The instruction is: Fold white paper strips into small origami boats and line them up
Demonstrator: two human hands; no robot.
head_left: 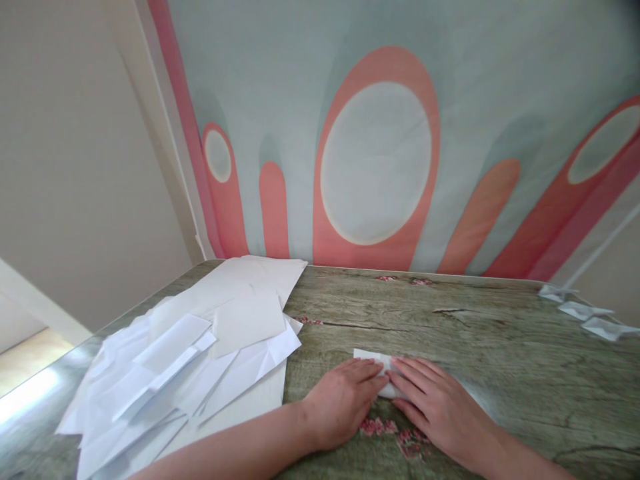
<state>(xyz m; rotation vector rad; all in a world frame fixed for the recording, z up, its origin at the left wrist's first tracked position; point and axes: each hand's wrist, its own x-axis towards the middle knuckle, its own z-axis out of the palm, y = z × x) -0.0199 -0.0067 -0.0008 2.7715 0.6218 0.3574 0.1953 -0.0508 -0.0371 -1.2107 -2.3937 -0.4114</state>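
Observation:
A small piece of folded white paper [367, 354] lies on the wood-patterned table [345, 300], mostly covered by both hands. My left hand [343, 400] rests on its left part, fingers laid over the paper and pointing right. From the other side, my right hand [433, 407] presses on the paper's right part, with its fingers stretched out and slightly apart. The fingertips of the two hands nearly meet over the middle. How many layers the paper has is hidden under the fingers.
A spread pile of white sheets and folded papers [250, 323] covers the table's left side. Several small folded paper shapes [607, 328] sit at the far right edge. A patterned backdrop [280, 80] stands behind the table.

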